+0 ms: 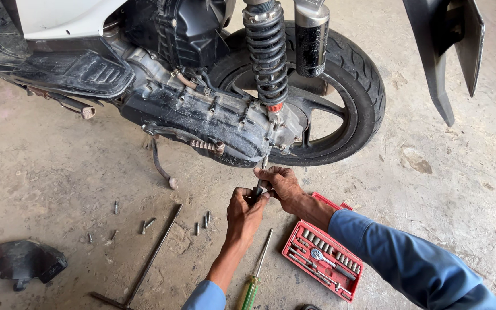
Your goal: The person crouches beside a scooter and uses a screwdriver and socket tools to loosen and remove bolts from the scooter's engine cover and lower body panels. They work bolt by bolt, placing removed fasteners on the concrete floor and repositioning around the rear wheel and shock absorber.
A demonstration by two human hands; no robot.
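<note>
Down low beside the scooter's rear wheel [340, 86], both hands meeting on a slim screwdriver [259, 181]: left hand [243, 211] closed round its dark handle from below, right hand [279, 185] pinching the shaft near the tip, seemingly to steady it against the underside of the grimy engine case [202, 117]. Close by on the concrete floor [58, 172], presumably for easy reach: red socket set [322, 259] lying open, green-handled screwdriver [252, 287], long T-bar wrench [144, 267], loose bolts [147, 223] scattered in a rough row.

red socket set [323, 259], green screwdriver [252, 287], T-wrench [144, 267], loose bolts [147, 223], blk cover [19, 262]
</note>
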